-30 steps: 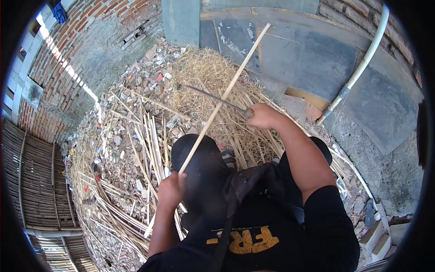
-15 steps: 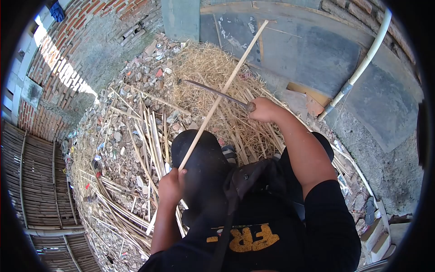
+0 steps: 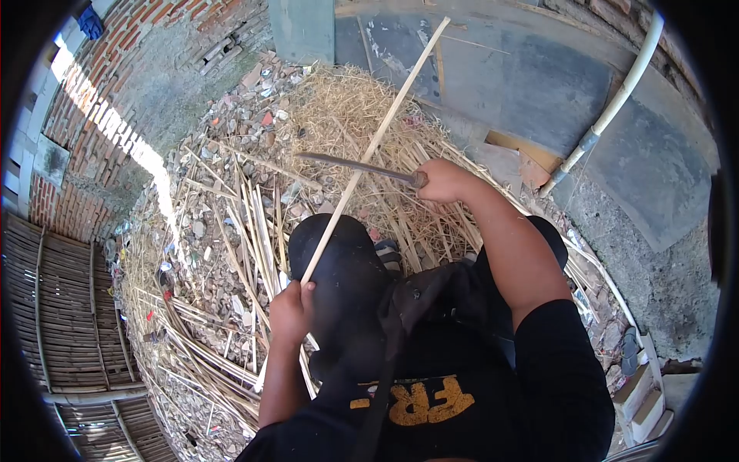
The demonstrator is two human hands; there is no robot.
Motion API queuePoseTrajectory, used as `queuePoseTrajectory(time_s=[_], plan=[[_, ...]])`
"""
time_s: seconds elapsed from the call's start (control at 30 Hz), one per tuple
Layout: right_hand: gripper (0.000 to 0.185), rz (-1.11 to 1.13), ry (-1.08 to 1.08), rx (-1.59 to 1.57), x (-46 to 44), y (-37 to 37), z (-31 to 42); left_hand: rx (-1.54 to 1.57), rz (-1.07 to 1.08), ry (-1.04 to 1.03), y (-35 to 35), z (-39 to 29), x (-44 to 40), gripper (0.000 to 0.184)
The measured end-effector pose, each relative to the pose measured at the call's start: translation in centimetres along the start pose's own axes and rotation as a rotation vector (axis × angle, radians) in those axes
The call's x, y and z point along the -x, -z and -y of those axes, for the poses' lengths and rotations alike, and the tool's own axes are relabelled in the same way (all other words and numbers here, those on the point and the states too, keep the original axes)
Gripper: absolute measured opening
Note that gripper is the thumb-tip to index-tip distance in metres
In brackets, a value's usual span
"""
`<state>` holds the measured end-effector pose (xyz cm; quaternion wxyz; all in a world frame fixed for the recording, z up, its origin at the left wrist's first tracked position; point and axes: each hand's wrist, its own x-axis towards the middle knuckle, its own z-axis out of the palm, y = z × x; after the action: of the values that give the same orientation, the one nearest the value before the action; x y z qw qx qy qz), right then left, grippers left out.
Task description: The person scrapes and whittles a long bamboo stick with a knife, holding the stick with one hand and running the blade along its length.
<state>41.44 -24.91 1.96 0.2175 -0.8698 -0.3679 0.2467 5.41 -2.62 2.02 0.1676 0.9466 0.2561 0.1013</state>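
Note:
My left hand [image 3: 289,314] is closed around the lower end of a long, pale bamboo strip [image 3: 385,127], which slants up and away to the right. The handle of a machete [image 3: 354,164] is gripped in my right hand [image 3: 445,183]. Its dark, narrow blade points left and crosses the strip around the middle; whether the edge touches the wood I cannot tell. Below the crossing are my dark-clad knee [image 3: 335,254] and a striped sandal or shoe [image 3: 389,256], partly hidden.
Thin shavings [image 3: 339,108] heap up ahead on the rubble. Several split bamboo strips [image 3: 254,223] lie to the left. A brick wall [image 3: 115,100] and a woven bamboo panel [image 3: 65,300] stand left; grey boards [image 3: 523,92] and a white pipe [image 3: 616,112] are at right.
The machete blade has turned to lie flatter and crosses the strip slightly lower. My right hand has shifted slightly left and up. My left hand still holds the strip.

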Motion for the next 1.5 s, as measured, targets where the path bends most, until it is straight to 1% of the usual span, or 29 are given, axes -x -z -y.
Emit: queuePoseTrajectory(time_s=[0.03,0.13,0.17,0.23,0.33,0.37,0.47,0.53,0.6,0.63,0.73,0.8,0.9,1.0,1.1,1.2,1.23,1.33,1.4,1.5], plan=[[0.031,-0.016,-0.030,-0.064,-0.2,0.1,-0.6,-0.009,-0.011,-0.002,-0.1,0.0,0.0,0.040],[0.031,-0.083,-0.030,-0.070,0.0,-0.5,-0.2,-0.032,-0.012,-0.001,0.0,0.0,0.0,0.040],[0.031,-0.065,-0.017,-0.051,0.4,-0.5,-0.1,-0.031,0.000,0.008,0.1,-0.2,0.0,0.039],[0.031,-0.025,0.008,-0.018,2.7,0.4,2.8,-0.049,0.017,0.013,0.2,-0.7,0.1,0.039],[0.025,0.010,0.101,0.188,3.3,-1.2,4.4,-0.089,0.021,-0.001,0.3,-1.3,-0.1,0.040],[0.023,0.077,0.090,0.210,3.5,-1.1,5.0,-0.092,0.022,-0.003,0.3,-1.3,-0.1,0.040],[0.023,0.008,0.133,0.121,1.2,-1.3,2.1,-0.070,0.010,0.003,0.0,-0.8,0.0,0.040],[0.026,-0.003,0.000,-0.026,1.0,-0.4,0.9,-0.071,0.014,-0.001,0.1,-0.5,-0.1,0.039],[0.030,-0.029,-0.102,-0.095,-0.9,0.3,-1.4,-0.073,-0.004,0.031,0.2,-0.7,0.0,0.039],[0.032,-0.071,-0.087,-0.076,-1.0,0.9,-1.3,-0.067,0.051,0.086,0.8,-1.1,-0.1,0.040],[0.037,-0.156,-0.069,-0.063,0.2,0.1,0.0,-0.019,0.025,0.017,0.6,-0.7,-0.1,0.041],[0.041,-0.169,-0.087,-0.059,1.4,0.1,1.2,0.023,0.039,0.041,0.7,-1.2,0.0,0.042],[0.044,-0.109,-0.019,0.065,2.5,-0.1,1.9,0.032,0.059,0.045,0.8,-1.6,-0.1,0.043],[0.044,-0.033,0.029,0.039,3.2,0.3,2.3,0.070,0.083,0.047,1.4,-1.3,-0.2,0.045],[0.044,-0.136,0.183,0.007,4.0,0.8,2.0,0.126,0.103,0.042,2.1,-0.9,-0.3,0.047],[0.035,-0.065,0.065,0.039,5.3,2.9,3.8,0.150,0.141,0.067,3.0,-0.6,-0.6,0.049],[0.031,-0.116,0.058,-0.014,5.4,2.7,3.2,0.171,0.143,0.079,3.0,-0.5,-0.7,0.049],[0.029,-0.279,0.133,0.070,5.5,3.0,2.6,0.202,0.149,0.083,2.7,0.0,-1.3,0.050],[0.025,-0.280,0.126,0.131,5.6,3.3,2.8,0.187,0.159,0.048,2.2,0.3,-1.6,0.051],[0.022,-0.248,0.133,0.132,5.7,3.2,3.0,0.244,0.254,0.049,2.7,1.1,-2.2,0.051]])
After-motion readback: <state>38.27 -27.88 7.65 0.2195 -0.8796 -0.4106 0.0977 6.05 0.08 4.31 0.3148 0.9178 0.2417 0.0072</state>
